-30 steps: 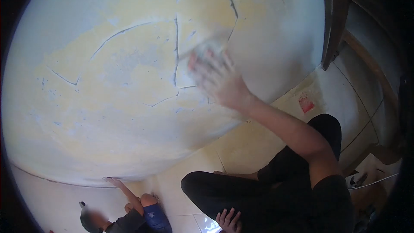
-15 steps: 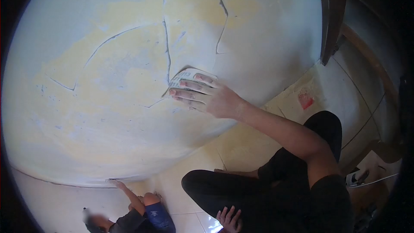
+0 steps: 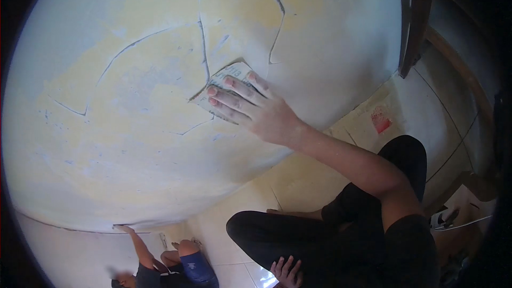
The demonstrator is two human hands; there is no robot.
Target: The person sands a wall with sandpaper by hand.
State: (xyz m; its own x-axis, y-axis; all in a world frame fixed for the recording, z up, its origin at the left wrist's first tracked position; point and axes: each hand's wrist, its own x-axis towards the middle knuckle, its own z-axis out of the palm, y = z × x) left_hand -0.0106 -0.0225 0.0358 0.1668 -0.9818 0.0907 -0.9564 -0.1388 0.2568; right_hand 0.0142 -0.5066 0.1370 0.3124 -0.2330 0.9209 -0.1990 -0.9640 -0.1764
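Note:
A piece of sandpaper (image 3: 238, 69) with printed markings on its backing lies against the pale, patchy wall (image 3: 154, 90). My right hand (image 3: 264, 112) presses it there with fingers stretched over it; the thumb is hidden. Whitish dust coats the fingers. Dark cracks or grooves (image 3: 205, 48) run across the wall beside and above the sheet, and one meets its upper left edge. My left hand (image 3: 287, 272) rests on my dark-clothed leg (image 3: 277, 234), fingers apart, holding nothing.
A co-worker (image 3: 154, 274) sits on the tiled floor at the lower left, one hand (image 3: 124, 229) on the wall. Near the wall's base is a red patch (image 3: 381, 120) amid dust. Dark wooden furniture (image 3: 413, 21) stands at the right, above an open box (image 3: 464, 202).
My right hand and the sandpaper have moved up the wall, showing more of the sheet. The co-worker's hand has slid left along the wall. My left hand stays on my leg.

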